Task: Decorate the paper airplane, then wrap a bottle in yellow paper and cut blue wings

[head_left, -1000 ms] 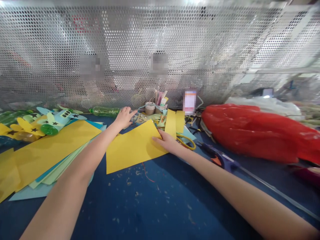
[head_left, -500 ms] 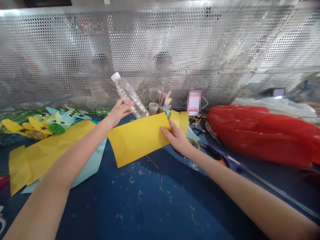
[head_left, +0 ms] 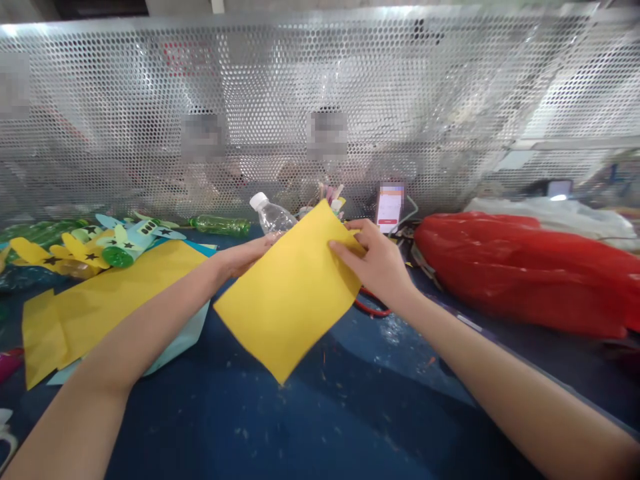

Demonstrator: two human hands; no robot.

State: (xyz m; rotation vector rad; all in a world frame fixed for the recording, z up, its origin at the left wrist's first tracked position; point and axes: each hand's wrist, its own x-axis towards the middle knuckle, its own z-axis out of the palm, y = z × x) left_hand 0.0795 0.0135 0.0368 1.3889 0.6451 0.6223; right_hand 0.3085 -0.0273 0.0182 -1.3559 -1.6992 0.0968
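We're at a blue worktop (head_left: 320,427) scattered with scraps, closed off at 12 o'clock by a perforated metal screen (head_left: 320,100); yellow sheets (head_left: 100,300) lie at 9 o'clock, a red plastic bag (head_left: 520,267) at 2 o'clock. Our right hand (head_left: 380,263) pinches the yellow sheet (head_left: 290,300) at its 2 o'clock edge, holding it tilted above the worktop. Our left hand (head_left: 245,257) grips a clear bottle (head_left: 273,217) behind the sheet at 11 o'clock, mostly hidden.
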